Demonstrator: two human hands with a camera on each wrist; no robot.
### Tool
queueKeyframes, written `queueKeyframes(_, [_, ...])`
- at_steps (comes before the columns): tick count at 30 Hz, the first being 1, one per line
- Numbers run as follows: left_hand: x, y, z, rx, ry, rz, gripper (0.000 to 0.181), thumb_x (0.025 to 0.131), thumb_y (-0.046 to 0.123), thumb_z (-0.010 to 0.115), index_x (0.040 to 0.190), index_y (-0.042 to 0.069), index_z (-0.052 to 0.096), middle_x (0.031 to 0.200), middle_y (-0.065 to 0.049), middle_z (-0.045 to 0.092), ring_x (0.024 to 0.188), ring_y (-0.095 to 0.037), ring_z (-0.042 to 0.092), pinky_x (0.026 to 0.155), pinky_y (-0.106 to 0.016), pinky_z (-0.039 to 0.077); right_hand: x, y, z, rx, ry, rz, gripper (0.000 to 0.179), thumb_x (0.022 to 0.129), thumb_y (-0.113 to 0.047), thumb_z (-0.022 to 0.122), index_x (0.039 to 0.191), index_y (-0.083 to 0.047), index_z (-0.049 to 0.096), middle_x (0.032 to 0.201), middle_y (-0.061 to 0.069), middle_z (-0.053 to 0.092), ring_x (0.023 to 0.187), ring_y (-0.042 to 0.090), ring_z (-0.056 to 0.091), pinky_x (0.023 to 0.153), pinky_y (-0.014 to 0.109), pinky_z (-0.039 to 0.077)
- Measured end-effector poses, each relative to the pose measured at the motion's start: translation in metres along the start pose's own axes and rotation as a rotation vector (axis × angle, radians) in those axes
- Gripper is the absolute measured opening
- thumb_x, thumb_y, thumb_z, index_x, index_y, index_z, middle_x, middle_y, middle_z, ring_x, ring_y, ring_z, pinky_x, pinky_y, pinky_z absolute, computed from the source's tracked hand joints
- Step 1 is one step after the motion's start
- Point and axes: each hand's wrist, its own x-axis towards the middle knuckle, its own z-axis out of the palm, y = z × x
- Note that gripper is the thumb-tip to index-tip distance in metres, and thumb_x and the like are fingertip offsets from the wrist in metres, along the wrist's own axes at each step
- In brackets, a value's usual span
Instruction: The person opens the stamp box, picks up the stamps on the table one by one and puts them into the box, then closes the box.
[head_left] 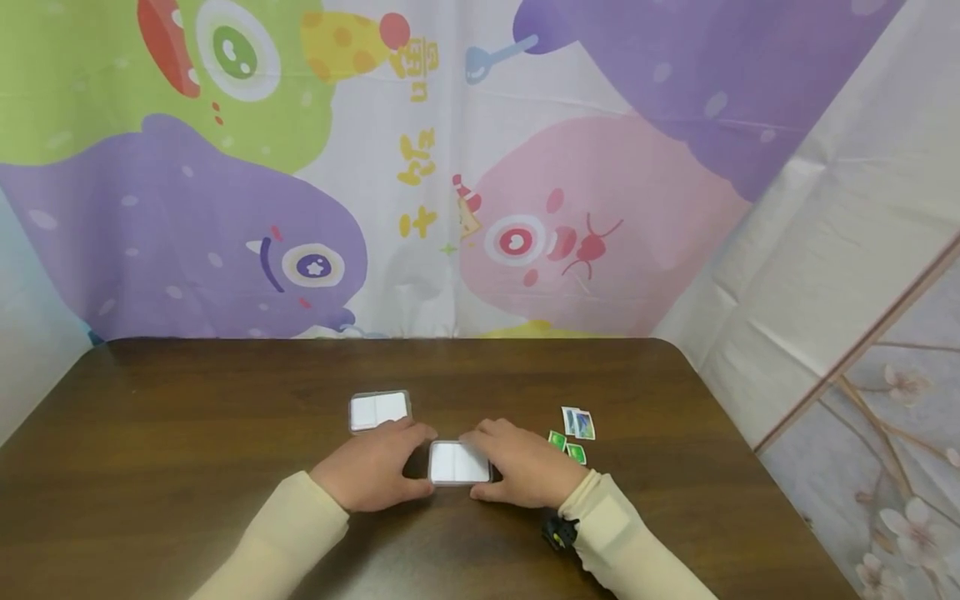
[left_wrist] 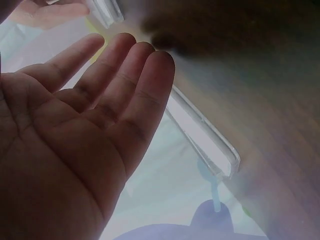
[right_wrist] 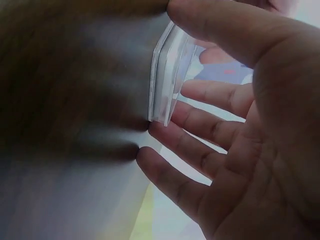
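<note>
A clear flat case (head_left: 459, 462) with white inside lies on the table between both hands. My right hand (head_left: 525, 462) grips its right side, with the thumb at the near edge and fingers at the far edge. In the right wrist view, the case's transparent edge (right_wrist: 165, 75) shows between thumb and fingers, whose tips are down at the tabletop. My left hand (head_left: 371, 467) is just left of this case, its fingers extended and the palm (left_wrist: 65, 145) bare. Behind the left hand lies a second similar case (head_left: 379, 410), partly covered by its fingers.
Right of the right hand lie small green cards (head_left: 576, 453) and two bluish picture cards (head_left: 585, 425). A dark wooden table (head_left: 225, 417) spans the scene, with a cartoon-printed curtain (head_left: 420, 292) behind it. A black device (head_left: 561, 531) sits at the right wrist.
</note>
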Motion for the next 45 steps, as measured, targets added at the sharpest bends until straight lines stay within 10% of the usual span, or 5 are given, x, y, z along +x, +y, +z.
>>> queueKeyframes(23, [-0.0012,0.0055,0.0055,0.049,0.010,-0.022,0.064,0.073,0.035,0.091,0.124,0.004,0.068,0.109,-0.005,0.065,0.098,-0.024,0.061,0.083,-0.045,0.051,0.0002,-0.0051,0.0028,0.046,-0.031,-0.002,0.063,0.095,-0.039,0.075,0.149,-0.016,0.052,0.140,0.000,0.060,0.123,0.013,0.057,0.100,0.032,0.050])
queueKeyframes(45, [0.0004,0.0041,0.0065,0.066,0.013,-0.029,0.067,0.073,0.035,0.091,0.125,0.002,0.068,0.112,-0.008,0.065,0.098,-0.024,0.060,0.083,-0.045,0.052,0.0012,-0.0008,0.0023,0.027,0.013,0.007,0.061,0.090,-0.046,0.079,0.138,-0.012,0.062,0.123,0.000,0.061,0.100,0.009,0.058,0.081,0.026,0.053])
